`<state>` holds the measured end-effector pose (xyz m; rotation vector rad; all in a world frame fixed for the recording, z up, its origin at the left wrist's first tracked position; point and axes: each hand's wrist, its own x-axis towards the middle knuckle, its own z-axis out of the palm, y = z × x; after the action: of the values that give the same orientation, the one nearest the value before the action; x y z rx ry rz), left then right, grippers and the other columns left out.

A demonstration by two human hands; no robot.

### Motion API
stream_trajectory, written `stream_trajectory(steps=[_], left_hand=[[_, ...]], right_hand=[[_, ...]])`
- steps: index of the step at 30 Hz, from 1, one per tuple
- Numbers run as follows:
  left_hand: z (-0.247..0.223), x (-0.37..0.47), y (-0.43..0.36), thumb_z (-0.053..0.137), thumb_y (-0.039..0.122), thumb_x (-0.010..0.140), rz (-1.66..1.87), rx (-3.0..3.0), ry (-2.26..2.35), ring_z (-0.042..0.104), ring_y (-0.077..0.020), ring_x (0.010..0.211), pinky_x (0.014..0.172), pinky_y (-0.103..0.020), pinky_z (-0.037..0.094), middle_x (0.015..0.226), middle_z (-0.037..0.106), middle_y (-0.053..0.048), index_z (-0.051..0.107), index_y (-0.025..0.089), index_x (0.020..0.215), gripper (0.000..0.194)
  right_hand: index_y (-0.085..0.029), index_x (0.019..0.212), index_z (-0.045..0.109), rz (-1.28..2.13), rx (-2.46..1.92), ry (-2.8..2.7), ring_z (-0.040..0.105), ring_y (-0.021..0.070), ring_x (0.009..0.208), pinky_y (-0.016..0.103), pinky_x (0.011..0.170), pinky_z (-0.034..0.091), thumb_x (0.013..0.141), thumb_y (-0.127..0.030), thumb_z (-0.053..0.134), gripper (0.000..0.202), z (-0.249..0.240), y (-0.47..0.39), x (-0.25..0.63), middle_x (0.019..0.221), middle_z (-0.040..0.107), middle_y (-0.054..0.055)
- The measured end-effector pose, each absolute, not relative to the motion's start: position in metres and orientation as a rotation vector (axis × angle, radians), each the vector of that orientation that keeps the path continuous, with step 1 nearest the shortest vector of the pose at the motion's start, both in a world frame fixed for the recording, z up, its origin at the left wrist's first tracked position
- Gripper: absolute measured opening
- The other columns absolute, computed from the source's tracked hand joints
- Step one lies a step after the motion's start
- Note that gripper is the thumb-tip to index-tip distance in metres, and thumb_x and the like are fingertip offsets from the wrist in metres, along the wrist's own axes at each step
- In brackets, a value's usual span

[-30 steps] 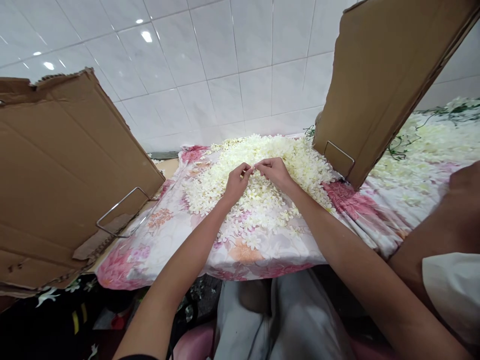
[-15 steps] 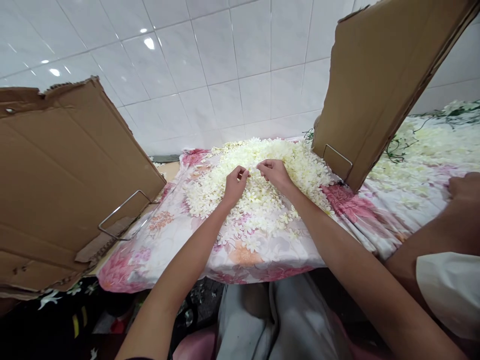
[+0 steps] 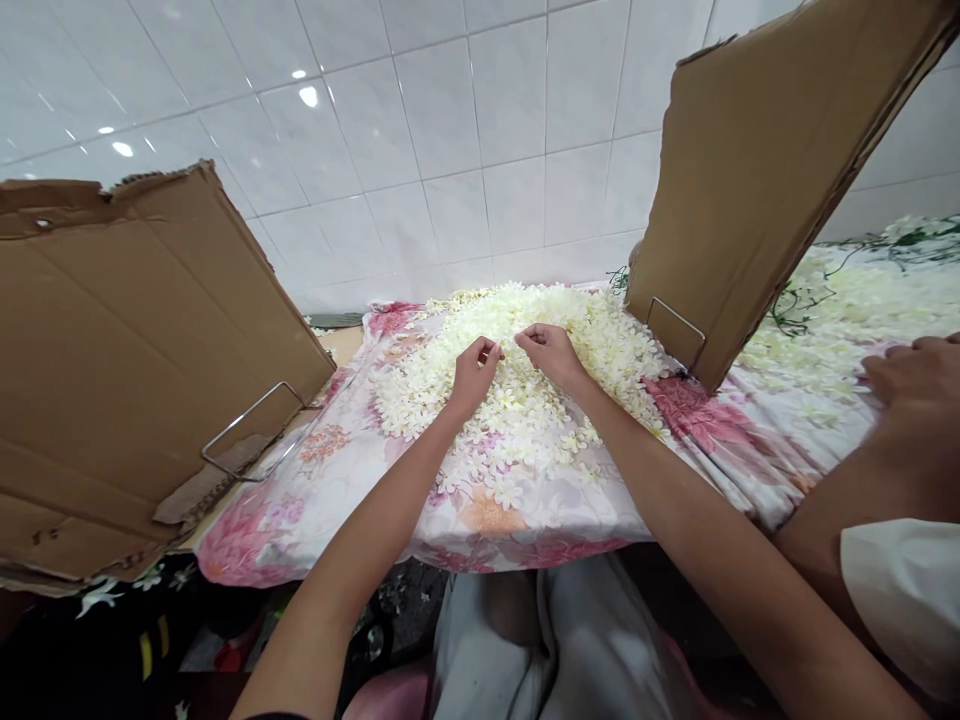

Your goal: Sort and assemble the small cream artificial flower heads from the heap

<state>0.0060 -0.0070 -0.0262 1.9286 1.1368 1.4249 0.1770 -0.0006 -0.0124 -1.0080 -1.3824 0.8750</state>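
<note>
A broad heap of small white and cream flowers (image 3: 607,345) is spread over a floral-patterned cloth (image 3: 375,470) in front of me. Above the middle of the heap, my left hand (image 3: 475,372) has its thumb and fingers curled together in a pinch. My right hand (image 3: 553,355) pinches in the same way a short distance to the right, its fingertips pointing toward the left hand. Whatever lies between the fingertips of either hand is too small to make out. Loose single flowers (image 3: 504,492) are scattered near the cloth's front edge.
Upright cardboard panels with wire bookend-like supports stand left (image 3: 135,360) and right (image 3: 750,170) of the heap. Beyond the right panel, another person's hand (image 3: 915,375) rests near more white flowers (image 3: 892,290). A tiled wall (image 3: 442,110) closes off the back.
Both of my hands stay pinched over the heap, nearly in place. The other person's hand at the right has moved a little left. The view has tilted slightly upward.
</note>
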Motion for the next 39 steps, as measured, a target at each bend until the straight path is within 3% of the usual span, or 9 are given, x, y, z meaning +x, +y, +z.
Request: stream_trajectory(steps=[10, 16, 21, 27, 34, 37, 39], left_hand=[[-0.026, 0.008, -0.011, 0.052, 0.043, 0.104, 1.331, 2.220, 1.178, 0.061, -0.0173, 0.075, 0.073, -0.029, 0.044, 0.085, 0.068, -0.002, 0.058, 0.023, 0.086, 0.027], [-0.022, 0.006, -0.015, 0.055, 0.030, 0.103, 1.271, 2.361, 1.361, 0.054, -0.0196, 0.070, 0.068, -0.031, 0.037, 0.078, 0.060, -0.002, 0.053, 0.024, 0.083, 0.021], [-0.022, 0.008, -0.017, 0.052, 0.022, 0.103, 1.222, 2.444, 1.372, 0.051, -0.0200, 0.070, 0.065, -0.031, 0.032, 0.078, 0.055, -0.003, 0.046, 0.024, 0.079, 0.024], [-0.022, 0.008, -0.016, 0.052, 0.027, 0.104, 1.227, 2.404, 1.375, 0.054, -0.0213, 0.070, 0.067, -0.032, 0.036, 0.077, 0.058, -0.003, 0.049, 0.024, 0.081, 0.023], [-0.025, 0.004, -0.008, 0.056, 0.030, 0.101, 1.311, 2.242, 1.385, 0.059, -0.0199, 0.071, 0.070, -0.032, 0.041, 0.079, 0.066, -0.003, 0.056, 0.023, 0.082, 0.020], [-0.027, 0.003, -0.005, 0.056, 0.030, 0.100, 1.357, 2.172, 1.379, 0.060, -0.0181, 0.070, 0.069, -0.031, 0.042, 0.078, 0.067, -0.001, 0.057, 0.022, 0.081, 0.020], [-0.027, 0.003, -0.004, 0.056, 0.030, 0.099, 1.376, 2.141, 1.366, 0.060, -0.0173, 0.069, 0.069, -0.030, 0.042, 0.077, 0.068, -0.001, 0.057, 0.022, 0.081, 0.021]], right_hand=[[-0.018, 0.076, 0.069, 0.755, -1.044, -1.490, 0.044, 0.0117, 0.056, 0.025, 0.052, 0.032, 0.076, -0.043, 0.069, 0.026, -0.021, 0.004, 0.176, 0.060, 0.055, -0.002], [-0.018, 0.072, 0.069, 0.839, -1.128, -1.456, 0.046, 0.0115, 0.051, 0.025, 0.048, 0.032, 0.074, -0.038, 0.068, 0.020, -0.023, 0.006, 0.174, 0.059, 0.058, -0.002], [-0.018, 0.063, 0.064, 0.916, -1.175, -1.412, 0.047, 0.0106, 0.046, 0.025, 0.046, 0.036, 0.079, -0.045, 0.073, 0.032, -0.022, 0.005, 0.175, 0.057, 0.060, 0.000], [-0.015, 0.073, 0.072, 0.972, -1.104, -1.384, 0.045, 0.0096, 0.047, 0.024, 0.046, 0.036, 0.062, -0.049, 0.088, 0.039, -0.020, 0.002, 0.177, 0.055, 0.058, -0.002], [-0.014, 0.070, 0.072, 0.979, -1.065, -1.349, 0.046, 0.0104, 0.054, 0.025, 0.050, 0.034, 0.045, -0.057, 0.095, 0.055, -0.017, -0.001, 0.175, 0.055, 0.059, -0.001], [-0.014, 0.067, 0.070, 0.950, -1.061, -1.358, 0.044, 0.0100, 0.054, 0.025, 0.051, 0.033, 0.043, -0.057, 0.096, 0.055, -0.018, -0.001, 0.174, 0.055, 0.058, -0.001], [-0.015, 0.065, 0.068, 0.935, -1.073, -1.373, 0.043, 0.0093, 0.052, 0.025, 0.050, 0.032, 0.050, -0.056, 0.094, 0.051, -0.018, -0.002, 0.174, 0.054, 0.056, -0.002]])
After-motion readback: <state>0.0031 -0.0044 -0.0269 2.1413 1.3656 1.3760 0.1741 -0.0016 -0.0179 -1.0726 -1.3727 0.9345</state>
